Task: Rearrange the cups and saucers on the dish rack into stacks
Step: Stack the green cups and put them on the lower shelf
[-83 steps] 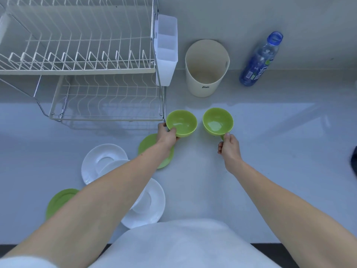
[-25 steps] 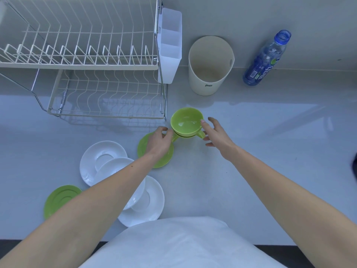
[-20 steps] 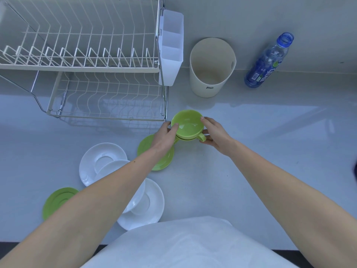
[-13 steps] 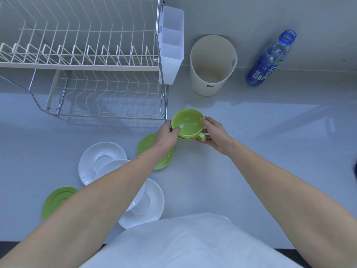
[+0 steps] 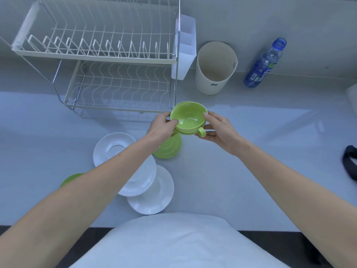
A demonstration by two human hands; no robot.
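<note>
Both hands, left hand [image 5: 163,126] and right hand [image 5: 219,130], clasp nested green cups [image 5: 188,118] above the pale countertop [image 5: 270,136].

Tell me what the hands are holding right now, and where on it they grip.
Two nested green cups: left hand at the left rim, right hand on the right side, beside the handle.

Pale glossy surface [image 5: 270,151] meets plain grey wall [image 5: 251,20]; cream bin [image 5: 215,74] and blue bottle [image 5: 263,64] stand near the back edge.
</note>
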